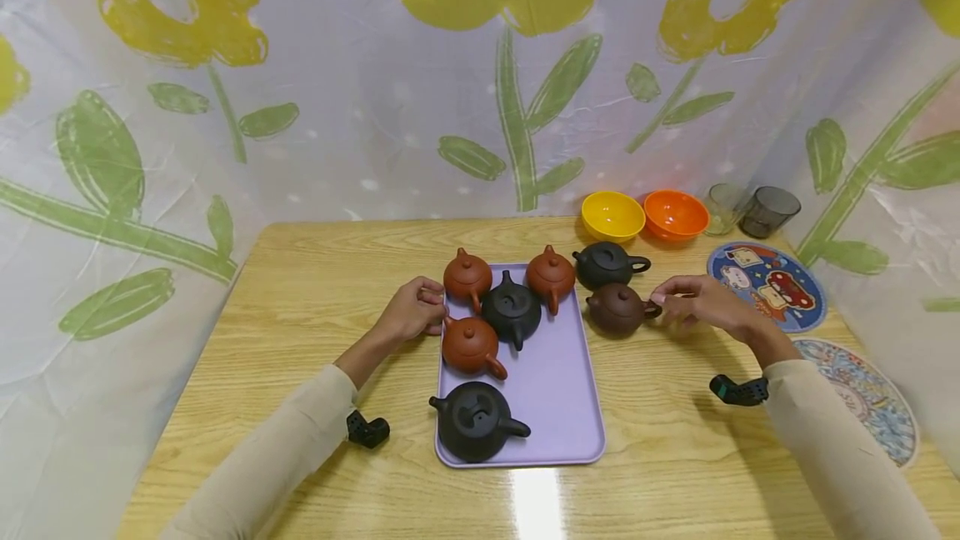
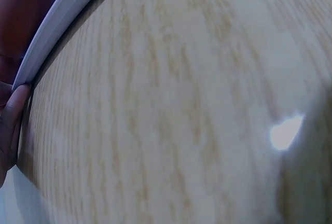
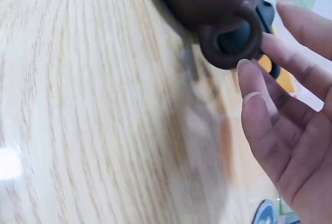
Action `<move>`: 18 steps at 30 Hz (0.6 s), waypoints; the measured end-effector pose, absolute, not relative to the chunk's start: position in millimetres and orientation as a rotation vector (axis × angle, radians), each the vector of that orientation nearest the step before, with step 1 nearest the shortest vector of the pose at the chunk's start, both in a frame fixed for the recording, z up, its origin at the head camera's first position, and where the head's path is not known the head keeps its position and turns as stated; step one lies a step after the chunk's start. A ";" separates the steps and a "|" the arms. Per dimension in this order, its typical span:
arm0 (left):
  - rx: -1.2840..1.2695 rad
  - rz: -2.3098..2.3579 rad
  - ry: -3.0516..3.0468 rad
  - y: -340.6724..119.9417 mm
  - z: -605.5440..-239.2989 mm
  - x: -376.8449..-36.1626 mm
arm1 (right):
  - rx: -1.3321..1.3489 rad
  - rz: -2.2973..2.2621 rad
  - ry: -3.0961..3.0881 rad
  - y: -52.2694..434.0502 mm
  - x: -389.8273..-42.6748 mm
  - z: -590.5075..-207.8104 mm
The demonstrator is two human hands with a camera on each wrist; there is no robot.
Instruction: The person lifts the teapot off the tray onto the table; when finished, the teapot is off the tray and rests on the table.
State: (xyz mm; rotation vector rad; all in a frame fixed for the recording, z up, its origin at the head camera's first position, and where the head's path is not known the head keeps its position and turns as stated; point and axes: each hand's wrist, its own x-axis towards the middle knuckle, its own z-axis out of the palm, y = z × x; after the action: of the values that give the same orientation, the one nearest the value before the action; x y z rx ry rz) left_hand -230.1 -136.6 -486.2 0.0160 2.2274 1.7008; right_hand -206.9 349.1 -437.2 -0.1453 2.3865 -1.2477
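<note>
Two hands working: your left hand [image 1: 411, 312] curls on the lavender tray's [image 1: 558, 407] left rim, likely steadying it, while your right hand [image 1: 693, 302], fingers spread, touches the brown teapot's [image 1: 617, 308] handle, frame centre-right.

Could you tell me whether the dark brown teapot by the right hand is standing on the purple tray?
No, the dark brown teapot stands on the wooden table, just right of the purple tray.

Lilac tray [image 1: 558, 394], 3 orange-red teapots [image 1: 468, 276], yellow bowl [image 1: 612, 215], orange bowl [image 1: 676, 214], flower-printed backdrop [image 1: 480, 73].
</note>
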 end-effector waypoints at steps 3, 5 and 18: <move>0.030 1.692 2.239 -136.9 -485.9 -230.0 | -0.171 -1.246 2.421 350.9 -202.5 -431.7; 0.031 1.687 2.241 -136.6 -484.7 -230.2 | -0.192 -1.242 2.438 351.1 -200.1 -430.0; 0.010 1.690 2.226 -136.0 -483.0 -229.3 | -0.354 -1.262 2.462 316.8 -176.3 -399.4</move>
State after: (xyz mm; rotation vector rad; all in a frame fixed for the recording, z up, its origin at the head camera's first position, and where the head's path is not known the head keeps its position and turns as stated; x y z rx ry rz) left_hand -229.3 -136.0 -483.0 0.0096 2.2259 1.6900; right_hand -176.3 316.8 -399.4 -0.3541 2.4618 -1.2619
